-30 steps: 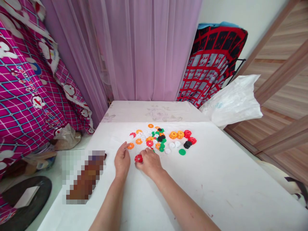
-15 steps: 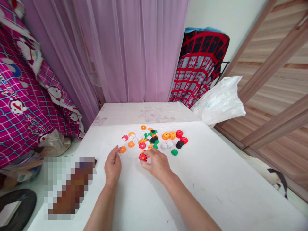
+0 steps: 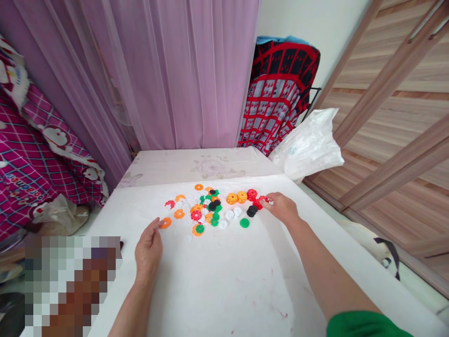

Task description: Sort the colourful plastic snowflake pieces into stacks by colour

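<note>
Several flower-shaped pieces lie in a loose mixed pile, among them a red piece and a green piece on an orange one. Right of the pile are yellow stacks, a red stack, a black stack, white pieces and a green stack. My right hand pinches a red piece at the red stacks. My left hand rests at the pile's left, its fingertips against an orange piece; its fingers are close together, and whether they grip it is unclear.
The white table stretches ahead to a purple curtain. A white plastic bag stands past its right far corner. A pixelated patch covers the lower left. Wooden doors stand at the right.
My right hand has moved right with a red piece, from the pile's near edge to the red stacks. The view has shifted slightly right. My left hand stays by the orange piece.
</note>
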`<state>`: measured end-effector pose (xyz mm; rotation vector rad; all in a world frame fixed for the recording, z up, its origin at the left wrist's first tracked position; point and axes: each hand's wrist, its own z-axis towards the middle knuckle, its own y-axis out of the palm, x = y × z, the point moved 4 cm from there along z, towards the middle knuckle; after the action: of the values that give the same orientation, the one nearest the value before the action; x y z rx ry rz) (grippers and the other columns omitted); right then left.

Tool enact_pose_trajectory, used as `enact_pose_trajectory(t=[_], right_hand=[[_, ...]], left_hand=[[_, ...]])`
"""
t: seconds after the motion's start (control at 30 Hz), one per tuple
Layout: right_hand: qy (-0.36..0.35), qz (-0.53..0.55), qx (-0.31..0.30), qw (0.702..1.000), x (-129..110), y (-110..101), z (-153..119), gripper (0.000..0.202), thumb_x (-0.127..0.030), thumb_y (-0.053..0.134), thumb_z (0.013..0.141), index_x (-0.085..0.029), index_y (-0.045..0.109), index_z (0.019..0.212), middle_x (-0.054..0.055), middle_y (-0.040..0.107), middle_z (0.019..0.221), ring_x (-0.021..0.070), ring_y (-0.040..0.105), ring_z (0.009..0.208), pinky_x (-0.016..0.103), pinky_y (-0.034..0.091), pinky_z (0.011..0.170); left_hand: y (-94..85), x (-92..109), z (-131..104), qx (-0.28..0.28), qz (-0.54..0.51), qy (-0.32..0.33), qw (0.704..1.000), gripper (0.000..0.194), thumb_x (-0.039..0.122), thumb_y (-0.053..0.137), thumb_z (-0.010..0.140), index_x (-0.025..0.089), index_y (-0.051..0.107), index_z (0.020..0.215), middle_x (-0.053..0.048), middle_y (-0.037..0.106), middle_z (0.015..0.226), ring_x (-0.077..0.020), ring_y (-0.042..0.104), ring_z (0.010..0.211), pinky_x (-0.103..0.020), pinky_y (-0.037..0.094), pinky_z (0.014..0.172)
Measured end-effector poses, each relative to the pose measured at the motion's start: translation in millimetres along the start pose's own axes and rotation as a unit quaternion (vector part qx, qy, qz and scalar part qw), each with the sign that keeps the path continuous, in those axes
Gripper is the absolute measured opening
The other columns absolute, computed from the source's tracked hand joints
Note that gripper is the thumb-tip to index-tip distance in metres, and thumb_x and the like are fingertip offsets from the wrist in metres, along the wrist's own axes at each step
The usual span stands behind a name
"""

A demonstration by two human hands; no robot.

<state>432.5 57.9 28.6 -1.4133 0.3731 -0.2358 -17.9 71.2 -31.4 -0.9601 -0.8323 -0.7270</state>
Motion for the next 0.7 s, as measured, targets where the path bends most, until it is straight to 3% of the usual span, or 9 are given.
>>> enact_pose_trajectory(t=[0.37,0.53,0.63,0.7], right_hand=[[-0.037,-0.062,-0.059,0.996,-15,7,5,0.032,-0.049,0.053,0.086,-0.024,0.072,0.092,0.007,0.067,0.099,0.0197,0.063,0.083,0.027,0.039,0.062],[-0.006,0.020,0.007,1.000,-18,-7,-4,0.030,-0.041,0.053,0.086,-0.024,0.071,0.104,0.005,0.068,0.101,0.0183,0.063,0.083,0.027,0.040,0.065],[-0.040,0.095,0.061,0.993,-50,-12,-25,0.026,-0.032,0.049,0.088,-0.025,0.071,0.099,0.003,0.068,0.099,0.0153,0.061,0.079,0.026,0.041,0.067],[-0.104,0.143,0.047,0.983,-88,-6,-43,0.024,-0.029,0.049,0.088,-0.024,0.071,0.096,0.002,0.069,0.097,0.0142,0.061,0.080,0.025,0.041,0.070]], left_hand=[[-0.6,0,-2,0.007,-0.005,-0.003,1.000,0.029,0.028,0.043,0.085,0.022,0.068,0.099,-0.006,0.067,0.123,-0.0201,0.061,0.116,-0.040,0.043,0.107],[2.4,-6,-2,0.002,-0.006,0.008,1.000,0.029,0.029,0.044,0.086,0.022,0.068,0.101,-0.005,0.068,0.123,-0.0194,0.061,0.116,-0.039,0.043,0.106],[5.2,-10,-1,0.000,-0.011,0.012,1.000,0.030,0.029,0.043,0.085,0.021,0.068,0.101,-0.006,0.068,0.123,-0.0199,0.061,0.115,-0.040,0.042,0.107],[6.4,-11,0,0.001,-0.018,0.012,1.000,0.030,0.028,0.044,0.085,0.021,0.069,0.100,-0.006,0.067,0.123,-0.0204,0.061,0.115,-0.041,0.041,0.108]])
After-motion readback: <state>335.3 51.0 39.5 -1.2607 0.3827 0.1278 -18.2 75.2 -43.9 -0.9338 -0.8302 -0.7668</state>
